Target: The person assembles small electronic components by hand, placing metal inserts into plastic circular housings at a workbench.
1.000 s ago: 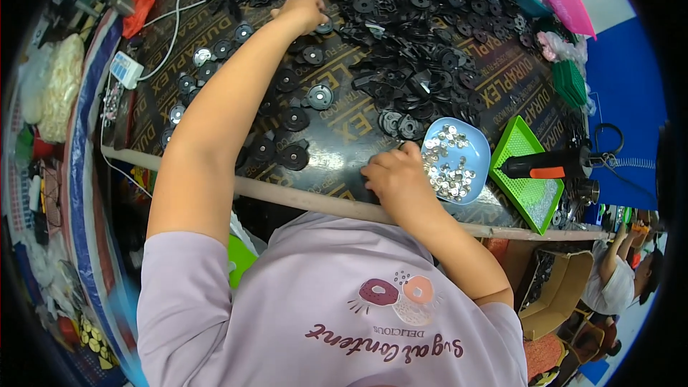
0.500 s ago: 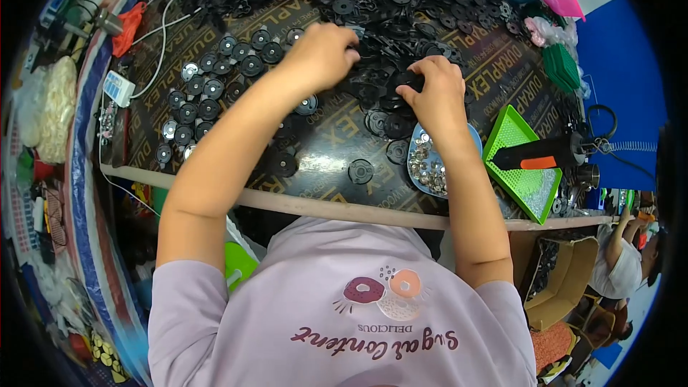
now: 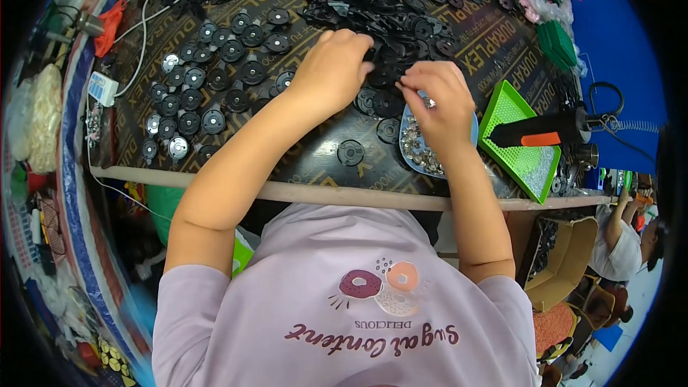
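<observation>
My left hand (image 3: 333, 68) is at the near edge of a heap of black plastic parts (image 3: 365, 25). Its fingers are curled in, and whatever is between them is hidden. To its right, above a blue tray (image 3: 474, 127), my right hand (image 3: 441, 100) has thumb and fingertips pressed together beside the dark parts. I cannot make out what they pinch. Small shiny metal pieces (image 3: 413, 142) fill the tray. Black round discs with pale centres (image 3: 190, 99) lie spread to the left of my left hand. One separate black disc (image 3: 350, 153) rests nearer the table edge.
At the right stands a bright green perforated tray (image 3: 506, 100) with a black and orange handheld tool (image 3: 539, 139) across it. A white box with a cable (image 3: 102, 89) sits at the left edge. An open cardboard box (image 3: 570, 254) is at the lower right, near another person (image 3: 616, 244).
Both hands have come nearer to me, slightly to the right. My right thumb and fingers, apart before, have closed together. The whole view has shifted a little.
</observation>
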Available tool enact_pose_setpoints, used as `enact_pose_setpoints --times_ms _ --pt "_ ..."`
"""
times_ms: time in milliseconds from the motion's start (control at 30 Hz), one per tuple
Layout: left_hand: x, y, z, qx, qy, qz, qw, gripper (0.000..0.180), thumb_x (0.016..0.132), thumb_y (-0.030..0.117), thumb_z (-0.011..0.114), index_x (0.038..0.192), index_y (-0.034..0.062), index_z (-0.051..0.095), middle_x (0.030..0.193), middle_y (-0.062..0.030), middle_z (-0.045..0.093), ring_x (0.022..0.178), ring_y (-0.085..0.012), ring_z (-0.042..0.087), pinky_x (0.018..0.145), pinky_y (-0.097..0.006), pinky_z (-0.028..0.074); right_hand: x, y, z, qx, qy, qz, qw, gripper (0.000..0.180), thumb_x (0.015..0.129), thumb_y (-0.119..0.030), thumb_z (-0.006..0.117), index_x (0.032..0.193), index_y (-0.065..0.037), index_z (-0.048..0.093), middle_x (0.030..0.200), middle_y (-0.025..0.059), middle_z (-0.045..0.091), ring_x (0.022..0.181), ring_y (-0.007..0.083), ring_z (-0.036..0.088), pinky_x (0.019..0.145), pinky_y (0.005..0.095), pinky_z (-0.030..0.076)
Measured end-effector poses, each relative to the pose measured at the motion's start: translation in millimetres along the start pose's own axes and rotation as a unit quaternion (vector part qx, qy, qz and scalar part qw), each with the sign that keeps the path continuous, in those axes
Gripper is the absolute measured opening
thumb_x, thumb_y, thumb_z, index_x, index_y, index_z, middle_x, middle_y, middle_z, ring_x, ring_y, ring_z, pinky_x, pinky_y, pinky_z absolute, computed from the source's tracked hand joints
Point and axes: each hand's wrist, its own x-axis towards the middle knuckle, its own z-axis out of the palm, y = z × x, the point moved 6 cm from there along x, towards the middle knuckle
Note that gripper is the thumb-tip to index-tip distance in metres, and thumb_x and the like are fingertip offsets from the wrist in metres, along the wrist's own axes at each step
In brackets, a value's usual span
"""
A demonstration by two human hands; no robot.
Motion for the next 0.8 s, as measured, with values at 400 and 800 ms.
enact_pose_setpoints --times_ms 400,800 --pt "-48 -3 21 -0.568 -0.088 -0.285 0.767 0.027 0.091 0.004 0.061 0.115 0.0014 0.05 0.078 -0.0049 0.061 0.066 -0.0111 0.063 0.052 -0.022 0.044 -51 3 -18 -0.006 -0.232 0.124 0.965 0.022 0.07 0.002 0.075 0.09 -0.006 0.069 0.088 0.009 0.064 0.086 0.03 0.06 0.077 0.0374 0.049" --pt "-68 36 35 -0.589 -0.131 -0.285 0.745 0.03 0.094 -0.003 0.048 0.122 0.003 0.056 0.109 -0.0065 0.06 0.091 -0.0134 0.064 0.074 -0.026 0.056 -80 23 -9 0.342 -0.136 0.532 0.763 0.007 0.09 -0.007 0.065 0.093 -0.001 0.064 0.089 0.0038 0.065 0.08 0.015 0.061 0.074 0.0278 0.049"
